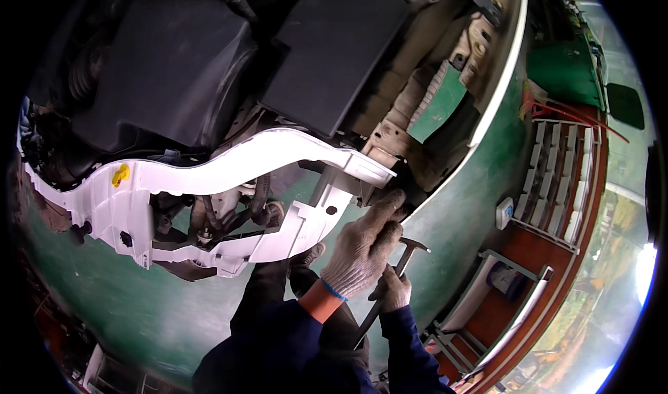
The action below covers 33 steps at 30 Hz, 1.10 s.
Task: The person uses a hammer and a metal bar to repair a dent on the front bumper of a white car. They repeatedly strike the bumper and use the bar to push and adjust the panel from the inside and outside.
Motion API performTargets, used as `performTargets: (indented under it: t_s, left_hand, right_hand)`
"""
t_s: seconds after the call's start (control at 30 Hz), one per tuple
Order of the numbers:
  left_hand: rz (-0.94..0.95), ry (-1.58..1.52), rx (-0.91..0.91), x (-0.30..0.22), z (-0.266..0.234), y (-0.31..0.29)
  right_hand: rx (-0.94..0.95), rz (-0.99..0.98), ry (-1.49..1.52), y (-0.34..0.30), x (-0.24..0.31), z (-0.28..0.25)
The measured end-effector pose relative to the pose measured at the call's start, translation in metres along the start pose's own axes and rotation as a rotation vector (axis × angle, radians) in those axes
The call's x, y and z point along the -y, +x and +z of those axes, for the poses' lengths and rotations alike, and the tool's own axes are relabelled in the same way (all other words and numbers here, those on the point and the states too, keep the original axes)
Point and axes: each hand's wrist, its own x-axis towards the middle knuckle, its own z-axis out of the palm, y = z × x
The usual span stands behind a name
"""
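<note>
My left hand (363, 246), in a pale knit glove, reaches up to the right end of the white front panel (268, 147) of a car. Its fingers are bent and pressed together by the dark gap beside the fender (487, 126); whatever they grip is hidden. Just below and to the right, my gloved right hand (394, 292) is closed round the shaft of a hammer (406, 253). The hammer head points up, close to my left wrist, and its shaft slants down to the left. Bare beige metal (386, 140) with holes shows above my left fingers.
Black covers (337, 50) fill the engine bay beyond the panel. A yellow clip (120, 175) sits on the panel's left part. At the right stand a rack of grey trays (557, 178) and a metal-framed cart (487, 310). Green floor (188, 303) lies beneath.
</note>
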Motion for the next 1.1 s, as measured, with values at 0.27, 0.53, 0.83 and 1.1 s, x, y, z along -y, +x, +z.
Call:
performTargets:
  t_s: [0.27,0.53,0.83,1.1]
  left_hand:
    - [0.098,0.129,-0.126,0.009,-0.017,-0.013]
    - [0.004,-0.39,-0.059,-0.034,-0.058,-0.074]
    - [0.359,-0.744,0.149,-0.078,-0.015,-0.096]
    - [0.37,-0.628,0.039,-0.103,0.016,-0.105]
  right_hand:
    - [-0.02,-0.027,-0.203,0.009,0.035,-0.003]
    - [0.019,0.05,-0.396,0.058,0.036,-0.02]
    - [0.093,0.144,-0.869,0.148,0.024,-0.095]
    - [0.105,0.055,-1.165,0.182,0.044,-0.154]
